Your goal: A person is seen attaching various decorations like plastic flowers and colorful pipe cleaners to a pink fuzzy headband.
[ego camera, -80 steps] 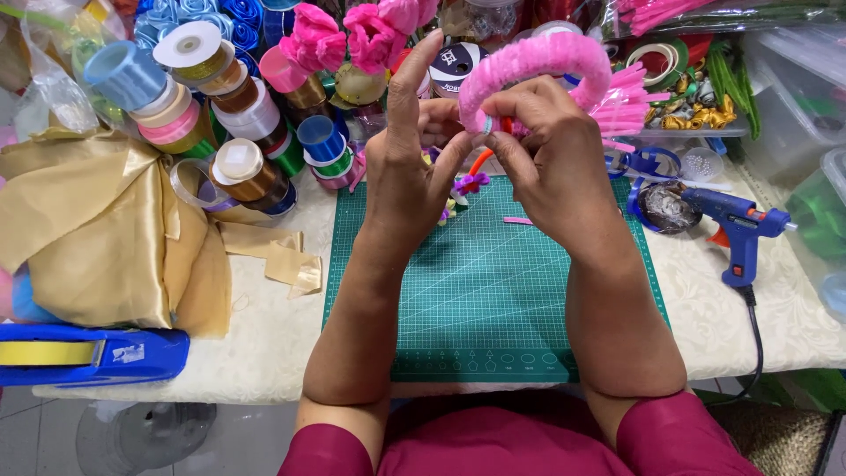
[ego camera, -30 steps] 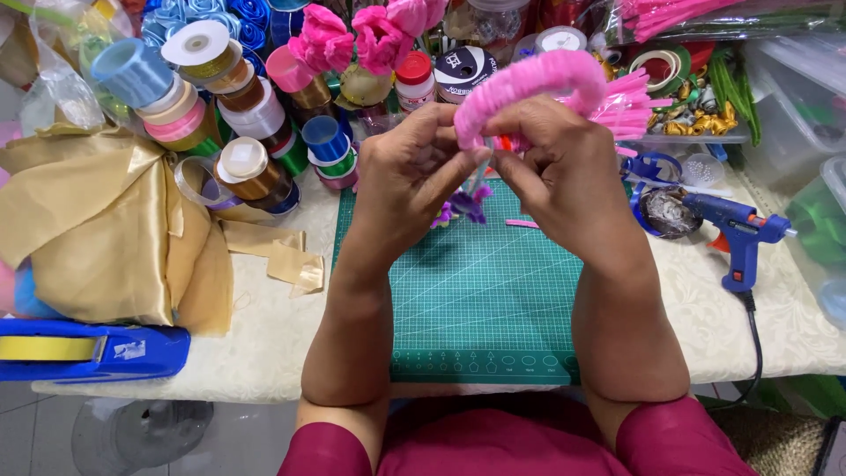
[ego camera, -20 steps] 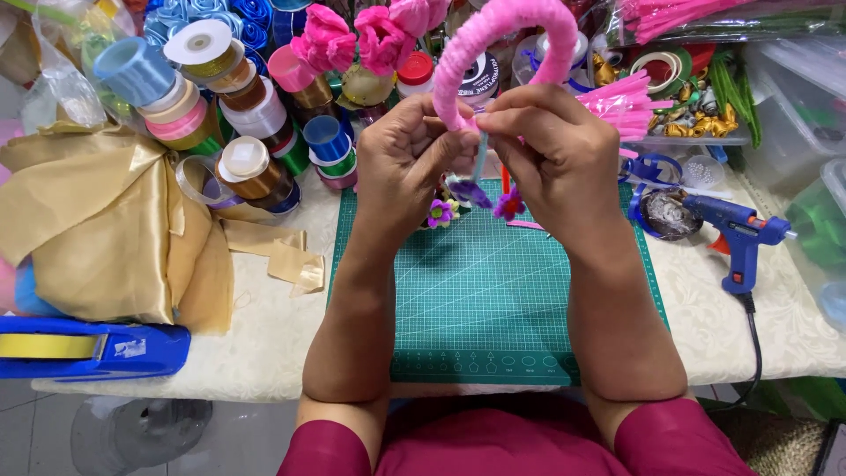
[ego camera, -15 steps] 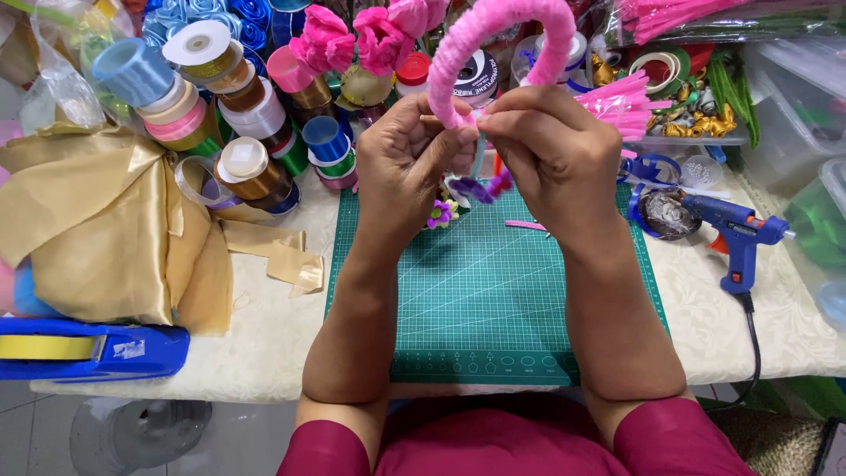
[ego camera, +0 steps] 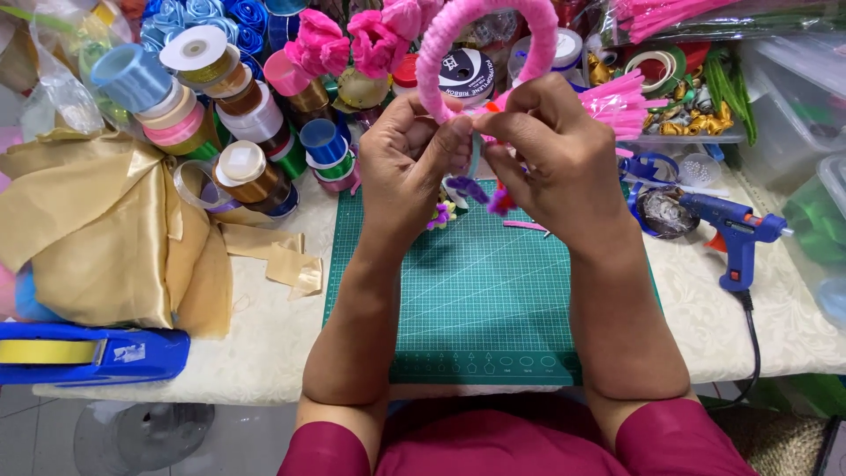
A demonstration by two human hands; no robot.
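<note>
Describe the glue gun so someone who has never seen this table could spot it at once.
Start at the green cutting mat in the middle of the table, under the person's forearms. Move past the right hand toward the table's right edge: there lies the glue gun on the pale tablecloth. It is the only blue pistol-shaped tool, with an orange nozzle and a black cord trailing off the near edge.

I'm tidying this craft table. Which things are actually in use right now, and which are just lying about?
In use:
- pink fuzzy hoop, pinched at its lower end by left hand and right hand
- green cutting mat under the hands

Lying about:
- blue glue gun
- ribbon spools
- gold fabric
- blue tape dispenser
</note>
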